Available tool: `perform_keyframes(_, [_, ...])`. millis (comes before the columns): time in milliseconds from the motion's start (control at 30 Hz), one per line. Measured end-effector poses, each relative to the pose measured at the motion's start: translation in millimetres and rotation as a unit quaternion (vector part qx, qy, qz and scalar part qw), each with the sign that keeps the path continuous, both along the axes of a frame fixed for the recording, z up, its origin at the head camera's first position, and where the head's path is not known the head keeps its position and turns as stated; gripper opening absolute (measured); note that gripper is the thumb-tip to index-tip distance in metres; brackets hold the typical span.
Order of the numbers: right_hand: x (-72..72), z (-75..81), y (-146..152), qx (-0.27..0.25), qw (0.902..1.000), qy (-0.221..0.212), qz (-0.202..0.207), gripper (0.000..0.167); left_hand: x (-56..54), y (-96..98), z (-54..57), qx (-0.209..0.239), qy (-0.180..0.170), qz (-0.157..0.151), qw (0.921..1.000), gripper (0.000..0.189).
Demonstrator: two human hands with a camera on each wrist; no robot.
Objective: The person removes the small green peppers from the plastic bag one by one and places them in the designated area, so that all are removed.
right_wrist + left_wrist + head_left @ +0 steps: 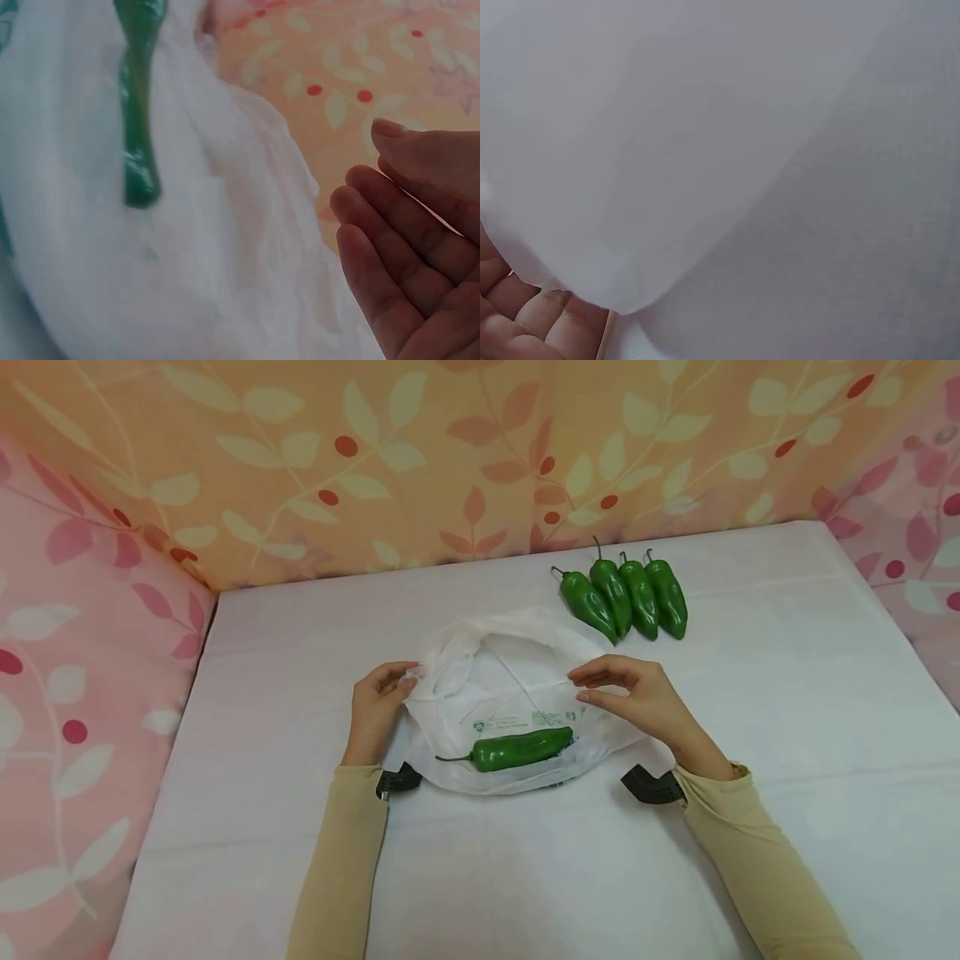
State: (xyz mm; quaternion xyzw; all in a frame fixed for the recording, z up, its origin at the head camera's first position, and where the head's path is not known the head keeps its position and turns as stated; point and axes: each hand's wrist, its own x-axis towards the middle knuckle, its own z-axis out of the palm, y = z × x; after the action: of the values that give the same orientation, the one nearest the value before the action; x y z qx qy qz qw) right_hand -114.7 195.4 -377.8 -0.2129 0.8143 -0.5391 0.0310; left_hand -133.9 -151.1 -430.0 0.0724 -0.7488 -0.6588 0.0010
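A white plastic bag (457, 731) with green print lies on the table, its mouth spread wide. One long green pepper (521, 750) rests in the bag's opening, stem pointing left. My left hand (377, 706) pinches the bag's left edge between thumb and fingers; in the left wrist view the bag (667, 150) hides most of that hand. At the right edge is my right hand (637, 697), fingers loosely bent. The right wrist view shows its thumb apart from the fingers (405, 255) and nothing between them, beside the bag.
Several more green peppers (640, 600) lie side by side behind the bag, at the back right of the white-covered table (285, 693). Patterned cloth (420, 460) hangs along the back and both sides. A black wrist device (652, 785) sits by each sleeve.
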Motion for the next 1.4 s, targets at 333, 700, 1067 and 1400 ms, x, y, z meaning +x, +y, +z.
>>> perform_keyframes(333, [5.1,-10.7,-10.4,-0.002,0.9981,-0.022,0.058,0.024,-1.2,1.1,-0.8,0.006,0.007,-0.002,1.0,0.026])
perform_keyframes(700, [4.8,-23.6,-19.6,0.037,0.9891,-0.049,0.134,0.026,-1.7,1.7,-0.5,0.011,0.005,-0.001,0.9999,0.025])
perform_keyframes(1067, [6.0,-31.1,-24.8,0.067,0.9844,-0.054,0.153,0.03,-1.0,0.6,-0.2,-0.008,-0.003,0.004,1.0,0.025])
perform_keyframes(1400, [6.0,-33.8,-24.7,0.082,0.9796,-0.05,0.176,0.035,-0.9,0.9,0.6,-0.003,0.0,0.002,1.0,0.025])
